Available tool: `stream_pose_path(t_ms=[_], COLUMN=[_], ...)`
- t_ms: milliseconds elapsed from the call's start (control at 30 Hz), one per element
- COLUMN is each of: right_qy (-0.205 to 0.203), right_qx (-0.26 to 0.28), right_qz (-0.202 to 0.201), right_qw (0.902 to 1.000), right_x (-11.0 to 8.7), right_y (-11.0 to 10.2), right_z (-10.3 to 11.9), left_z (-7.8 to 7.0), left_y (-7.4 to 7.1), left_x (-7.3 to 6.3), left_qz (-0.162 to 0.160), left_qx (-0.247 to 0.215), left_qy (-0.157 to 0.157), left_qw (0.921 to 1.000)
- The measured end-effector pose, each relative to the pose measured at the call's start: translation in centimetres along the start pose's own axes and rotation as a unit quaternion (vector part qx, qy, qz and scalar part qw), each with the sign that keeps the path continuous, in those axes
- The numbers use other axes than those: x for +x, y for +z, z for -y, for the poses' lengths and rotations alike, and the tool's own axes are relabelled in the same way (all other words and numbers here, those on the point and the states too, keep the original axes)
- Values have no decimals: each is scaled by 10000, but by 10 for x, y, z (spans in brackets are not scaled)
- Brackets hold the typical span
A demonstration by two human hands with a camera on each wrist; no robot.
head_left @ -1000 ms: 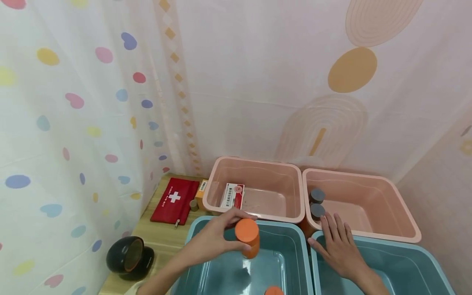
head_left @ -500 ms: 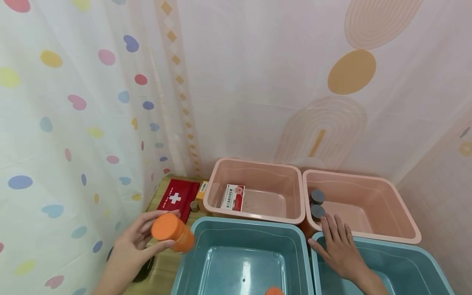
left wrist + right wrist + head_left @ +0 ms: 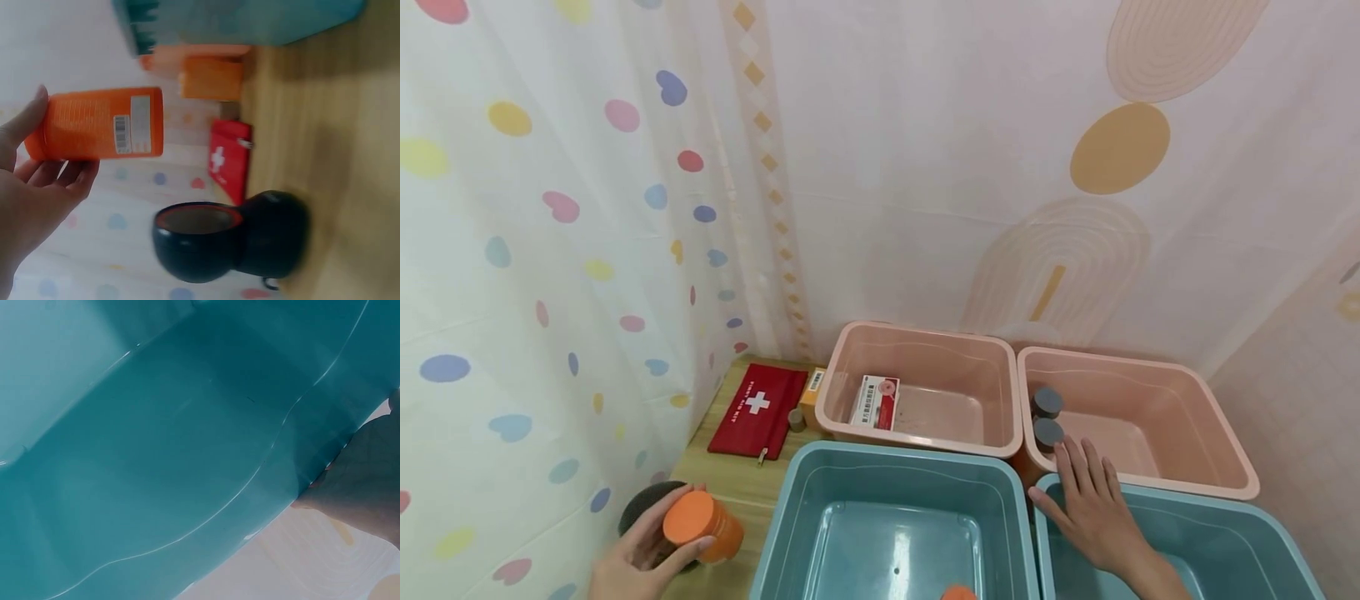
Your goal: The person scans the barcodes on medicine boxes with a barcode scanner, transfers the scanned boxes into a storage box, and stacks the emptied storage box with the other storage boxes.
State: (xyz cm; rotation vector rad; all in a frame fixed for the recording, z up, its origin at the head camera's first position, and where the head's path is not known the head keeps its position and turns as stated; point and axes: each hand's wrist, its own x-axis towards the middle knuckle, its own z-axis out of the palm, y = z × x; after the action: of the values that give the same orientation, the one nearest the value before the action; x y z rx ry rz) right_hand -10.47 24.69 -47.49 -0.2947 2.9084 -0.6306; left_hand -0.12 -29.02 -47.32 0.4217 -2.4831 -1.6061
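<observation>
My left hand (image 3: 636, 554) grips an orange bottle (image 3: 97, 124) by its lid end, thumb on one side and fingers on the other. In the head view the bottle tilts over the wooden table (image 3: 737, 508), left of the front left teal bin (image 3: 775, 517), and partly covers a dark round object (image 3: 200, 237). A white barcode label shows near the bottle's base in the left wrist view. My right hand (image 3: 1097, 517) lies with straight fingers across the rim of the front right teal bin (image 3: 1247, 517), its fingertips near two grey-capped bottles (image 3: 1047, 404).
At the back, a pink bin (image 3: 925, 333) contains a white and red medicine box (image 3: 876, 402); another pink bin (image 3: 1195, 417) holds the grey-capped bottles. A red first aid pouch (image 3: 756, 412), a small cork-coloured piece (image 3: 796, 419) and an orange box (image 3: 812, 396) lie left. An orange lid (image 3: 958, 592) shows in front.
My left hand has carried the orange bottle out from over the front left teal bin, leftward and down to above the table beside the dark round object. The right hand stays put.
</observation>
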Motion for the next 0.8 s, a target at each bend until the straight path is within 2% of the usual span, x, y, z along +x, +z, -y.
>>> stream_pose_path(t_ms=[100,200,300,400,500,567,800], right_qy=[2,4,25,36,36,39,66], right_qx=[-11,-7,20,53,77,83,28], right_qz=[-27,-31,-6,20,28,19,-9], right_qw=[10000,10000,10000,10000,10000,10000,10000], right_x=[-1,-1,-1,0,0,0,1], right_y=[0,0,-1,-1,0,0,1], right_z=[0,0,1,1,1,0,-1], left_z=[8,11,11,10,10,9,8], left_y=[8,16,24,31,37,40,48], left_x=[-3,-6,-8,-8,-9,-9,-13], left_qz=[-394,-869,-1381,-1646,-1731,-1832,-2368], left_qx=[-80,-216,-146,102,450,558,643], left_qy=[-345,-762,-846,-1087,-1337,-1368,-1133], left_qw=[9986,9931,9867,9803,9747,9719,9628])
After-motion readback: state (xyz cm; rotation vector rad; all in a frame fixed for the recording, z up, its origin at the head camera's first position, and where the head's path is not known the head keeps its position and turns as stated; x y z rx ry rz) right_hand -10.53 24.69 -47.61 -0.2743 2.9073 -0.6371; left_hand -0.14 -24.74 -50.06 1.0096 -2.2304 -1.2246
